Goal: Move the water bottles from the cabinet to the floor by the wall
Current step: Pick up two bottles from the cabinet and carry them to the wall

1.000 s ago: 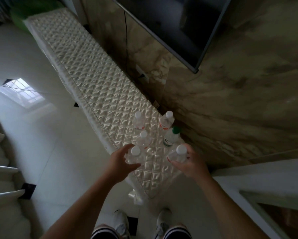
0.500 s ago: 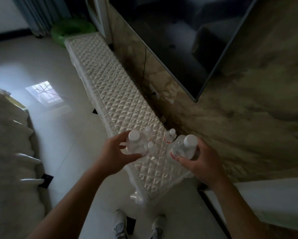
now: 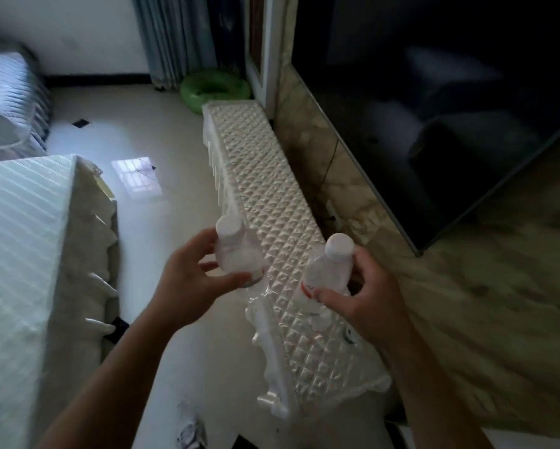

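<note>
My left hand (image 3: 188,283) grips a clear water bottle (image 3: 236,251) with a white cap, held in the air over the front edge of the long cabinet (image 3: 272,196). A second clear bottle (image 3: 327,270), white-capped with a red-marked label, is in my right hand (image 3: 366,303) above the cabinet's near end. The cabinet has a quilted, shiny cream cover and runs along the marble wall (image 3: 486,306). The other bottles on the cabinet are mostly hidden behind my right hand and its bottle.
A dark TV screen (image 3: 434,102) hangs on the wall above the cabinet. A covered table (image 3: 29,241) stands at the left. A green ring-shaped object (image 3: 214,89) lies on the glossy white floor (image 3: 155,228) by the curtain (image 3: 175,40) at the cabinet's far end.
Both hands have lifted their bottles off the cabinet top. My view has tilted up, now taking in the far end of the room and the table at left.
</note>
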Tool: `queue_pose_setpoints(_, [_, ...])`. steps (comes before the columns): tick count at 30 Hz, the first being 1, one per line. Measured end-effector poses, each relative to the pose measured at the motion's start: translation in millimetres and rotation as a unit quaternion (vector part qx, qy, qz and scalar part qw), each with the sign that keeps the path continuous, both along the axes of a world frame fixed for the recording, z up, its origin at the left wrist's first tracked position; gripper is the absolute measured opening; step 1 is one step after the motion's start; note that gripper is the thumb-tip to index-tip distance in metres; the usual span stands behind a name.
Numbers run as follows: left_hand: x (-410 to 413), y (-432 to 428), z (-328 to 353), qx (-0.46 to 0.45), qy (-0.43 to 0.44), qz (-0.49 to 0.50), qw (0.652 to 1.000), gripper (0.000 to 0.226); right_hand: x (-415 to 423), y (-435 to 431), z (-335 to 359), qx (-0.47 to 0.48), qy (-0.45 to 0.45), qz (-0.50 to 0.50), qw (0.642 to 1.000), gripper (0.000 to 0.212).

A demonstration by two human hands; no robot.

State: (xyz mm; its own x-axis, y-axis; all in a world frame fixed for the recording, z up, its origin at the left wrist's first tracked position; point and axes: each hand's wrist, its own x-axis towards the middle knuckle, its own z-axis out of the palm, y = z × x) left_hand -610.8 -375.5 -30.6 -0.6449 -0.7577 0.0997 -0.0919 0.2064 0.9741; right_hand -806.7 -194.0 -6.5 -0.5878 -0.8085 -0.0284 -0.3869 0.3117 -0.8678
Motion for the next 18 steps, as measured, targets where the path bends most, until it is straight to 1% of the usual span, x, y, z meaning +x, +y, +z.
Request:
queue_pose_setpoints(2, [21.4,-31.2,0.3,0.002,0.002,0.017,1.000,0.067,15.2,-34.9,3.8,-0.003,0.005,0.010,1.000,0.072])
queue_pose_setpoints(10, [99.6,-167.3,12.7,-0.028,-0.018,0.041,0.999,0.073,84.8,-190.6,15.4,-0.011,0.022,0.035,0.999,0.067])
queue_pose_setpoints(12, [113.8,-197.7,14.4,-0.034,-0.022,0.043,0.998,0.074,97.9,-224.6,17.3,-0.011,0.022,0.046,0.999,0.067])
queue_pose_setpoints(18, [136.1,-278.1,15.3,-0.015,-0.007,0.053,0.998,0.070,115.0,-318.5,16.1,-0.010,0.004,0.069,0.998,0.065])
